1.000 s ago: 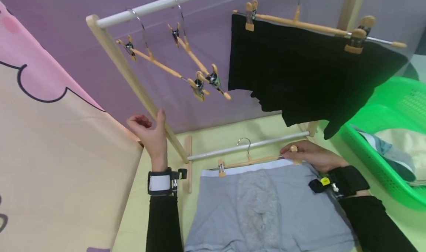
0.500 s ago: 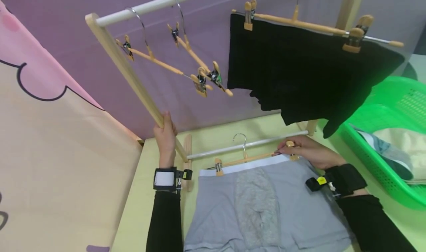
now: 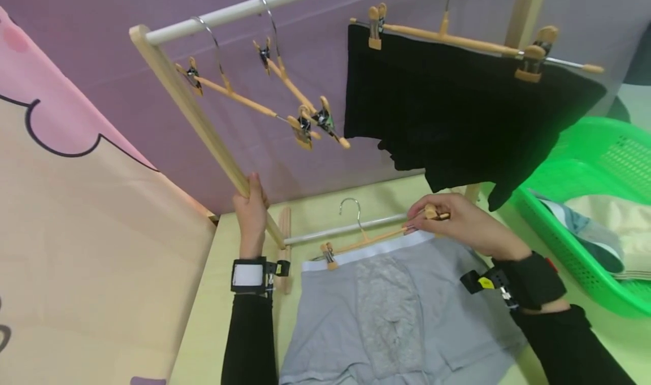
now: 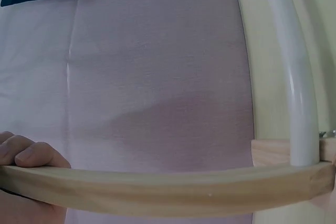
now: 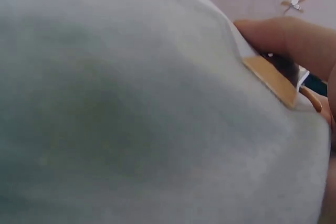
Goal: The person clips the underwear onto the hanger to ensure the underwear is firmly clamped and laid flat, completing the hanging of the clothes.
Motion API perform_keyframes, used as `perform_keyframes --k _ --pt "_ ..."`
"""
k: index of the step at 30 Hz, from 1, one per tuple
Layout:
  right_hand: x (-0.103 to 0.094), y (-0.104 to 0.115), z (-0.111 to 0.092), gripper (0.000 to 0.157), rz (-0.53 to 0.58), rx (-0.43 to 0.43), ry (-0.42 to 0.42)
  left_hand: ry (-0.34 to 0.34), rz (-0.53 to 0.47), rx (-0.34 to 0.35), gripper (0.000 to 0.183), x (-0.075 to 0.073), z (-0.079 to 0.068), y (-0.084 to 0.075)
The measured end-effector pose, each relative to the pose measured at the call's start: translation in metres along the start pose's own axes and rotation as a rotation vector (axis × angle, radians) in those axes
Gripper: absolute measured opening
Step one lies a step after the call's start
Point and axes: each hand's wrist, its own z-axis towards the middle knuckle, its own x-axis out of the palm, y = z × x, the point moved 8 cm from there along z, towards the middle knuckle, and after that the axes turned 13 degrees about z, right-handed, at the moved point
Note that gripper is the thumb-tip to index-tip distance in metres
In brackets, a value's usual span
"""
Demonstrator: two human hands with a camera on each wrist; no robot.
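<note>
Grey boxer briefs (image 3: 346,311) with a white waistband hang from the two clips of a clip hanger (image 3: 378,239). My right hand (image 3: 465,224) grips this hanger near its right clip (image 5: 270,80); in the right wrist view the grey cloth fills most of the picture. The hanger's metal hook points up in front of the rack's lower white bar (image 3: 376,223). My left hand (image 3: 251,212) holds the wooden upright (image 3: 203,128) of the clothes rack, and the left wrist view shows its fingers (image 4: 39,155) curled over that wood.
Two bare clip hangers (image 3: 239,98) hang at the left of the top white bar (image 3: 229,14). Black shorts (image 3: 447,102) hang from another clip hanger at the right. A green basket (image 3: 574,255) with folded clothes (image 3: 605,226) stands at the far right.
My left hand has moved right and taken hold of the rack's upright. My right hand has raised the hanger slightly and shifted it left, with the grey boxer briefs following.
</note>
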Motion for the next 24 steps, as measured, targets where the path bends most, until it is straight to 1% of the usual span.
perform_keyframes --k 4,9,11,19,23,24 --pt "0.002 0.022 -0.005 0.021 -0.079 -0.036 -0.060 0.000 0.017 0.004 0.038 -0.001 -0.001 -0.001" --pt "-0.004 0.047 -0.017 0.007 -0.227 -0.058 -0.170 -0.010 0.046 -0.014 0.040 -0.002 -0.001 0.001" --pt "-0.007 0.055 -0.020 0.004 -0.274 -0.074 -0.206 -0.011 0.059 -0.022 0.041 -0.003 -0.001 0.003" --pt "-0.014 0.071 -0.030 0.006 -0.308 -0.131 -0.270 -0.022 0.082 -0.020 0.041 -0.004 -0.001 0.005" --pt "-0.024 0.082 -0.041 0.008 -0.340 -0.164 -0.357 -0.029 0.086 -0.009 0.040 -0.004 -0.001 0.003" --pt "-0.028 0.085 -0.043 0.008 -0.346 -0.159 -0.385 -0.030 0.088 -0.004 0.040 -0.004 -0.001 0.002"
